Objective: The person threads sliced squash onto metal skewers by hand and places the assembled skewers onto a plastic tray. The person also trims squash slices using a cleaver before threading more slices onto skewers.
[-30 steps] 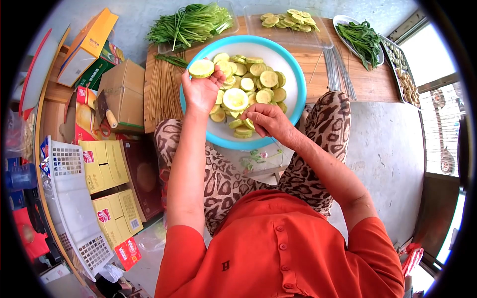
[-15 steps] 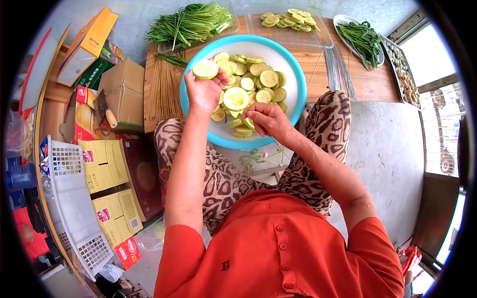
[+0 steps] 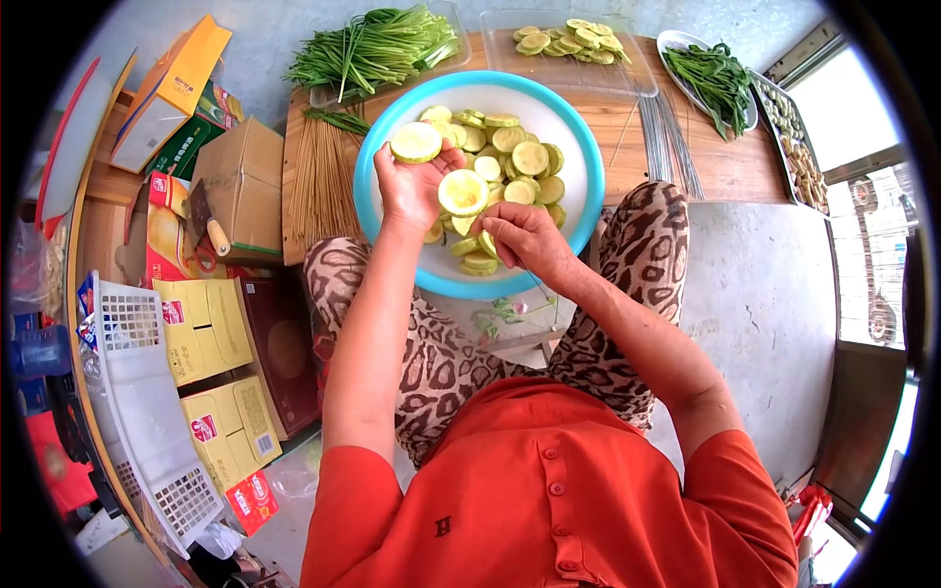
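Observation:
My left hand (image 3: pixel 408 194) is closed round the edge of a thick, pale green zucchini slice (image 3: pixel 417 142), above the left side of a basin (image 3: pixel 596 176) with a blue rim. My right hand (image 3: pixel 529 241) is pinched on a thin skewer (image 3: pixel 541 285), whose tail shows faintly below the fist. At the skewer's other end a large zucchini slice (image 3: pixel 463 193) faces up, with smaller pieces behind it by my fingers. The two slices are apart. Many loose zucchini slices (image 3: pixel 530 156) fill the white basin beneath both hands.
Behind the basin, a wooden board (image 3: pixel 627 176) bears bamboo sticks (image 3: pixel 323 181), metal skewers (image 3: pixel 667 137), green stalks (image 3: pixel 377 49), a clear tray (image 3: pixel 642 73) of slices and a plate of leafy greens (image 3: pixel 711 83). Boxes (image 3: pixel 240 186), a knife (image 3: pixel 218 235) and a white basket (image 3: pixel 142 392) stand left.
My left hand has moved slightly right and down with its slice, closer to the slice on the skewer. My right hand has barely shifted.

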{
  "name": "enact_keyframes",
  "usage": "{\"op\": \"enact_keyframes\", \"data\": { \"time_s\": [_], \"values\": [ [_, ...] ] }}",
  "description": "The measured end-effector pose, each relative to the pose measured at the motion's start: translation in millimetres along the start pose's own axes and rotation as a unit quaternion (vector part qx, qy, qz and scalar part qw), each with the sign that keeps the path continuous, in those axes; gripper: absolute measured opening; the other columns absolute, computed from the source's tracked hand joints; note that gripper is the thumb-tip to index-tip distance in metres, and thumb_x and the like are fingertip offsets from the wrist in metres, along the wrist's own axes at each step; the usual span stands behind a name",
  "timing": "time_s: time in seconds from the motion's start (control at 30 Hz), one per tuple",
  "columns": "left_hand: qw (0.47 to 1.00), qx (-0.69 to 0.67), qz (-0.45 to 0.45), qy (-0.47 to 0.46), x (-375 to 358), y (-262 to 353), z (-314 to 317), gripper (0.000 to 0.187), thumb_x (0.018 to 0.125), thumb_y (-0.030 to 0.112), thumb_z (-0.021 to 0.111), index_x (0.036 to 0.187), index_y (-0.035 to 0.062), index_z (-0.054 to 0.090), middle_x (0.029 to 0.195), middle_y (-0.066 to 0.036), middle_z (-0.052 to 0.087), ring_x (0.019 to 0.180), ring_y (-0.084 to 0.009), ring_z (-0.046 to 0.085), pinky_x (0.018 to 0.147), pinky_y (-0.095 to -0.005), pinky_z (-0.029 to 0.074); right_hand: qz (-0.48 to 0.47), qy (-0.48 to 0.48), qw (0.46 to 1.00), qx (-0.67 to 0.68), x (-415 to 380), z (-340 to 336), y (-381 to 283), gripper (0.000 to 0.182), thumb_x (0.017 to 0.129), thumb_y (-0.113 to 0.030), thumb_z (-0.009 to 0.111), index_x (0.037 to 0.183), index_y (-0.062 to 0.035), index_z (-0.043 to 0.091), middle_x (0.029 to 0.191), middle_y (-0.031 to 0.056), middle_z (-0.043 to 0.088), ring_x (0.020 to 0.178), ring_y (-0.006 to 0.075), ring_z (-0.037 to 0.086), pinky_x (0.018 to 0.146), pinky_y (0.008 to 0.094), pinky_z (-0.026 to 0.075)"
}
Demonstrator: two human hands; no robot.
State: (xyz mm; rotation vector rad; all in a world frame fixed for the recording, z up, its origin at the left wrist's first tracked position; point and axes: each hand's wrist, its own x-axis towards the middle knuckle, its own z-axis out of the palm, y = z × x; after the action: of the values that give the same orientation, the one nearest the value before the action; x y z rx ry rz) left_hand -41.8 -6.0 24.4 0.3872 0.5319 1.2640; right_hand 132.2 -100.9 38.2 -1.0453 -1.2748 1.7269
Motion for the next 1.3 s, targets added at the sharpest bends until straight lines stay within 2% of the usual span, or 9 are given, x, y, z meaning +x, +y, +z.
{"op": "enact_keyframes", "data": {
  "time_s": [0.1,0.17,0.3,0.37,0.5,0.6,0.7,0.93,1.3],
  "values": [
    [1.000,-0.002,-0.007,-0.010,-2.3,-2.1,0.6,0.049,0.085,0.044,0.033,0.102,0.0037,0.056,0.082,-0.014,0.062,0.074,-0.0294,0.060,0.073,-0.0413,0.050,0.000,0.009,1.000,-0.004,2.3,3.0,-1.5,0.021,0.098,-0.018,0.045,0.096,-0.0040,0.061,0.054,-0.0051,0.041,0.045,0.0040,0.035,0.043,0.0202,0.025],
    [0.999,-0.014,-0.023,-0.030,-4.3,-4.4,1.3,0.050,0.087,0.042,0.034,0.110,0.0036,0.056,0.086,-0.015,0.062,0.081,-0.0312,0.059,0.077,-0.0428,0.050,-0.001,0.011,1.000,0.003,5.2,2.5,0.8,0.021,0.098,-0.018,0.046,0.095,-0.0037,0.061,0.053,-0.0052,0.041,0.046,0.0041,0.035,0.043,0.0205,0.025],
    [0.999,-0.005,-0.025,-0.021,-3.9,-7.3,3.8,0.048,0.087,0.040,0.032,0.109,0.0038,0.056,0.085,-0.015,0.061,0.083,-0.0318,0.059,0.076,-0.0434,0.050,-0.008,0.019,1.000,0.022,10.7,2.4,3.7,0.020,0.097,-0.016,0.047,0.095,-0.0028,0.061,0.053,-0.0053,0.039,0.046,0.0042,0.033,0.044,0.0216,0.025],
    [1.000,0.012,-0.016,-0.024,-0.8,-11.3,4.8,0.049,0.085,0.042,0.032,0.103,0.0036,0.055,0.081,-0.015,0.062,0.076,-0.0320,0.061,0.072,-0.0435,0.051,-0.008,0.022,0.999,0.027,13.2,1.9,4.1,0.020,0.096,-0.016,0.048,0.093,-0.0022,0.062,0.053,-0.0042,0.041,0.045,0.0044,0.035,0.044,0.0216,0.026],
    [1.000,-0.002,-0.013,-0.014,-1.1,-8.6,9.8,0.049,0.085,0.042,0.031,0.103,0.0041,0.056,0.079,-0.015,0.061,0.075,-0.0326,0.062,0.071,-0.0446,0.052,0.001,0.030,0.999,0.033,15.1,3.1,2.0,0.020,0.096,-0.016,0.049,0.092,-0.0011,0.062,0.053,-0.0033,0.044,0.045,0.0047,0.037,0.043,0.0217,0.028],
    [0.999,-0.033,-0.004,0.042,-0.9,-3.3,11.1,0.048,0.085,0.042,0.031,0.102,0.0050,0.056,0.075,-0.014,0.061,0.070,-0.0322,0.062,0.066,-0.0455,0.052,0.015,0.037,0.999,0.010,15.6,7.2,1.3,0.021,0.097,-0.016,0.048,0.094,-0.0002,0.062,0.054,-0.0030,0.044,0.046,0.0048,0.037,0.043,0.0217,0.029],
    [0.995,0.009,0.077,0.062,2.2,1.1,2.3,0.049,0.085,0.039,0.033,0.109,0.0022,0.055,0.072,-0.014,0.061,0.065,-0.0299,0.061,0.065,-0.0482,0.053,-0.025,0.021,0.999,-0.026,9.9,11.8,8.0,0.021,0.097,-0.016,0.048,0.096,0.0001,0.061,0.055,-0.0027,0.044,0.047,0.0049,0.038,0.043,0.0216,0.029],
    [0.994,0.016,0.080,0.074,3.0,-4.3,2.1,0.054,0.085,0.044,0.031,0.111,0.0029,0.054,0.073,-0.013,0.060,0.065,-0.0278,0.060,0.065,-0.0460,0.052,-0.026,0.032,0.999,-0.024,10.4,11.9,10.9,0.019,0.096,-0.014,0.048,0.094,-0.0007,0.062,0.056,-0.0039,0.042,0.049,0.0047,0.037,0.044,0.0212,0.029],
    [0.994,0.011,0.083,0.063,0.0,-2.2,8.9,0.046,0.086,0.038,0.030,0.105,0.0034,0.054,0.072,-0.012,0.059,0.062,-0.0278,0.059,0.063,-0.0461,0.053,-0.020,0.028,0.999,0.010,12.0,12.5,11.9,0.019,0.097,-0.012,0.046,0.094,-0.0008,0.062,0.055,-0.0062,0.038,0.048,0.0033,0.033,0.044,0.0201,0.026]
  ]
}}
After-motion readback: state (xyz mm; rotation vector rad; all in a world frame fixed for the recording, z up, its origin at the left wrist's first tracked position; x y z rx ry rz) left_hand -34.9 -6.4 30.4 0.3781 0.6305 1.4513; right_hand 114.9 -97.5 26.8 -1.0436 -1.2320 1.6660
